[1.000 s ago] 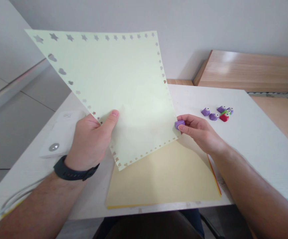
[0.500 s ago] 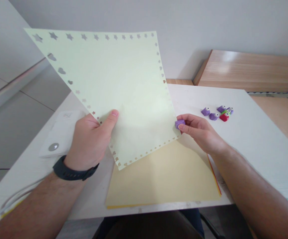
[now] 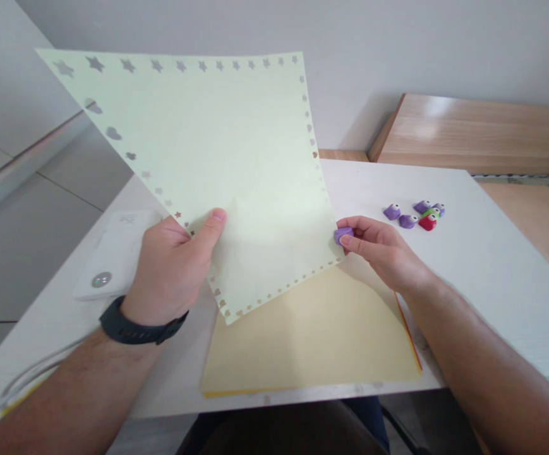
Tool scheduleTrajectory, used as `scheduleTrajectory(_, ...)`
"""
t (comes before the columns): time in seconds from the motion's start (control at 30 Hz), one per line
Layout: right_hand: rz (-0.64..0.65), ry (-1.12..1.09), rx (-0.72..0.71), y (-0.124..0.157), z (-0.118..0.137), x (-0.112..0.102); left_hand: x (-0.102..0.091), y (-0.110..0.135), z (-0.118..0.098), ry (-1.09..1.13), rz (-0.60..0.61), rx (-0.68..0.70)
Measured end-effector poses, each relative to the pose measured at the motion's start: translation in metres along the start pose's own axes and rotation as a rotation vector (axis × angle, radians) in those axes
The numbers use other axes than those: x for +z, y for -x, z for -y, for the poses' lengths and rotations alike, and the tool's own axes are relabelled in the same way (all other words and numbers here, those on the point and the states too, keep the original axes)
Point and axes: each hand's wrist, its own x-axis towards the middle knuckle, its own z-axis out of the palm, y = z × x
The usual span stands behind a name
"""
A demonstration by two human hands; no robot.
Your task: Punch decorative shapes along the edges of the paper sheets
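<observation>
Pale green paper sheet (image 3: 236, 145), tipped up, gripped in the left hand (image 3: 172, 268); right hand (image 3: 381, 249) pinching a purple craft punch (image 3: 343, 235) at its edge (more punches (image 3: 407, 222) on the worktop (image 3: 492, 253)).

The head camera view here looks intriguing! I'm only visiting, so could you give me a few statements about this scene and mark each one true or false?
1. The left hand holds a pale green paper sheet with small shapes punched along its edges. True.
2. The right hand is empty. False: it pinches a small purple paper punch at the sheet's edge.
3. The black wristband is on the right wrist. False: it is on the left wrist.
4. A yellow paper sheet lies on the white table below the raised green one. True.
5. The left hand holds a red paper punch. False: that punch lies on the table among other punches.
</observation>
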Motion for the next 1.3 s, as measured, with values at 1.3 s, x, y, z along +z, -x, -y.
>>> scheduleTrajectory(1.3, 0.053, 0.079, 0.073, 0.0, 0.006, 0.011, -0.002, 0.001, -0.004, -0.078, 0.037, -0.014)
